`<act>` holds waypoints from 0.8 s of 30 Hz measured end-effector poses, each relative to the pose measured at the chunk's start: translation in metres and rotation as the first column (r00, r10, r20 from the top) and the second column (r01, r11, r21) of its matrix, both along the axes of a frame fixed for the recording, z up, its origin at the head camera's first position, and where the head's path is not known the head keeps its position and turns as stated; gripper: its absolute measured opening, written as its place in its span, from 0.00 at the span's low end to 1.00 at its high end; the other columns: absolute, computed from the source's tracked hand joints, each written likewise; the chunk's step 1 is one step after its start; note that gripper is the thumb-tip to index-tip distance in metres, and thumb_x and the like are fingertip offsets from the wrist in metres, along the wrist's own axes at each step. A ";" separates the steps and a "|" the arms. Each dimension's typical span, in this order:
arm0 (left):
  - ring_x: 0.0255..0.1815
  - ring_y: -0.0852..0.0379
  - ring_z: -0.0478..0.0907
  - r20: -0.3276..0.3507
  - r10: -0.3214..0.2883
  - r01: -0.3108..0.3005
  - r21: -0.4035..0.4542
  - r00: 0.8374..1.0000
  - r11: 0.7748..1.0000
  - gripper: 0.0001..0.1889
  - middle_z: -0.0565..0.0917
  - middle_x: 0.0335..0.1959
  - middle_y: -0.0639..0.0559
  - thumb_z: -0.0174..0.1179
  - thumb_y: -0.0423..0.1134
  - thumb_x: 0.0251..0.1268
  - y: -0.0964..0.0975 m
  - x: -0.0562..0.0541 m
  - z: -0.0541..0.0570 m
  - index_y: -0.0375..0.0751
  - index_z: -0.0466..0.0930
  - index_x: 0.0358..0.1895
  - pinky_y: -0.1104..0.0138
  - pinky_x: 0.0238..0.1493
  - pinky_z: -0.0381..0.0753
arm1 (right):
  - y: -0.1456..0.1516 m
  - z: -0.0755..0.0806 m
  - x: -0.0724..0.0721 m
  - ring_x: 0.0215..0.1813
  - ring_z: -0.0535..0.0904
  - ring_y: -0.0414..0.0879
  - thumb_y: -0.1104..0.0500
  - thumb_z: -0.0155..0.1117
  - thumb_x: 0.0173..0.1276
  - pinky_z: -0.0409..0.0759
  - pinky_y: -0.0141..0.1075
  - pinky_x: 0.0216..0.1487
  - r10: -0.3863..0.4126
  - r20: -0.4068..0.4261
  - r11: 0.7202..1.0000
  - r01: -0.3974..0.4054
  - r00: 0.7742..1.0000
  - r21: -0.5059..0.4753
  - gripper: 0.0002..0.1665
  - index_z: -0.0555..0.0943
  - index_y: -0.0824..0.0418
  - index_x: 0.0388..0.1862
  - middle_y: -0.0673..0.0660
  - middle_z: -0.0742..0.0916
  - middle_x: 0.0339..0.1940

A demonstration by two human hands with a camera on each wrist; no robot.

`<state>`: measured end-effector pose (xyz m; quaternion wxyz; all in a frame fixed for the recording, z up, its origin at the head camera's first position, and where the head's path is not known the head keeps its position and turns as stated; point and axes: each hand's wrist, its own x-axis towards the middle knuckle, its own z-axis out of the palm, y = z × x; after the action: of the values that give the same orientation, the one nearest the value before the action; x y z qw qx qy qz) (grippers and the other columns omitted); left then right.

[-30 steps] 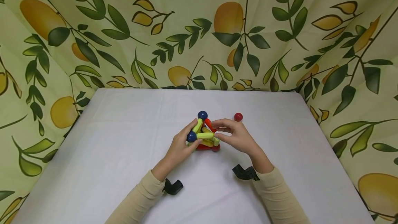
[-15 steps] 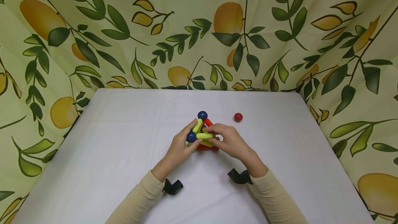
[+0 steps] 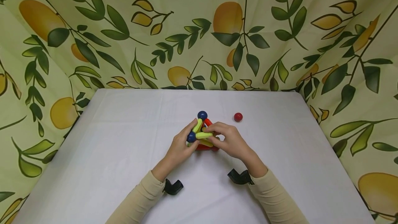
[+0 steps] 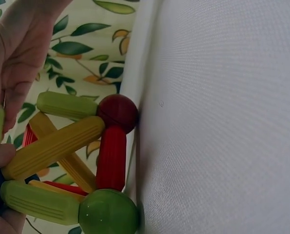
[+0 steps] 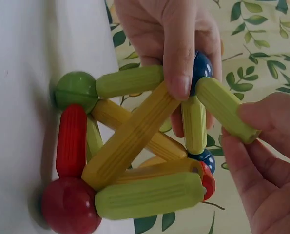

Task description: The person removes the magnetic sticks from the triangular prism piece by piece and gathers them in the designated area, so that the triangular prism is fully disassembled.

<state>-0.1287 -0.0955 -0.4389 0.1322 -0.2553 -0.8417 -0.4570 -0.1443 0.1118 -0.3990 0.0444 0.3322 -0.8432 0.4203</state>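
A frame of magnetic rods and balls stands on the table, with light-green, yellow and red rods between coloured balls. My left hand (image 3: 178, 144) grips it at the near blue ball (image 3: 191, 136), thumb over a yellow rod (image 5: 135, 134) in the right wrist view. From that ball juts a light-green rod (image 5: 225, 107), whose outer end my right hand (image 3: 231, 140) pinches between thumb and fingers. Low on the frame are a green ball (image 4: 108, 212) and a dark red ball (image 4: 118, 113), joined by a red rod (image 4: 111, 158). Another blue ball (image 3: 202, 115) forms the far top corner.
A loose red ball (image 3: 238, 117) lies behind the right hand on the white-covered table (image 3: 130, 120). Curtain with fruit and leaf print (image 3: 186, 37) surrounds the table's back and sides. Black wrist mounts (image 3: 174, 187) sit near both sleeves.
My right hand has moved left to the frame and now pinches the outer end of the light-green rod, which has tipped slightly. The left hand keeps its place.
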 end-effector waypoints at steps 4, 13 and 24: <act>0.68 0.46 0.67 -0.010 0.006 -0.006 -0.006 1.000 1.000 0.33 0.67 0.68 0.39 0.63 0.28 0.57 0.001 0.000 0.000 0.32 0.62 0.68 0.60 0.64 0.68 | 0.001 0.001 -0.001 0.41 0.81 0.41 0.64 0.66 0.61 0.83 0.37 0.45 0.016 0.075 0.996 -0.009 0.997 -0.089 0.12 0.84 0.59 0.45 0.53 0.86 0.43; 0.69 0.46 0.66 -0.021 -0.008 0.008 -0.015 1.000 1.000 0.34 0.67 0.69 0.38 0.63 0.27 0.57 0.002 0.001 0.000 0.31 0.62 0.68 0.61 0.65 0.67 | 0.004 -0.002 -0.004 0.42 0.81 0.42 0.65 0.65 0.62 0.81 0.31 0.47 0.053 0.205 0.985 -0.018 0.977 -0.169 0.12 0.84 0.64 0.45 0.57 0.86 0.45; 0.70 0.47 0.64 -0.022 -0.002 0.001 -0.007 1.000 1.000 0.34 0.66 0.69 0.37 0.63 0.29 0.59 -0.001 -0.001 -0.001 0.32 0.61 0.68 0.60 0.66 0.65 | 0.059 0.012 -0.022 0.43 0.82 0.41 0.67 0.62 0.64 0.81 0.29 0.45 -0.008 0.225 0.910 0.101 0.974 -0.403 0.14 0.80 0.73 0.48 0.56 0.86 0.44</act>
<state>-0.1296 -0.0960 -0.4404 0.1403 -0.2615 -0.8417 -0.4512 -0.1664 0.1712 -0.3873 0.0323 0.2434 -0.7445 0.6208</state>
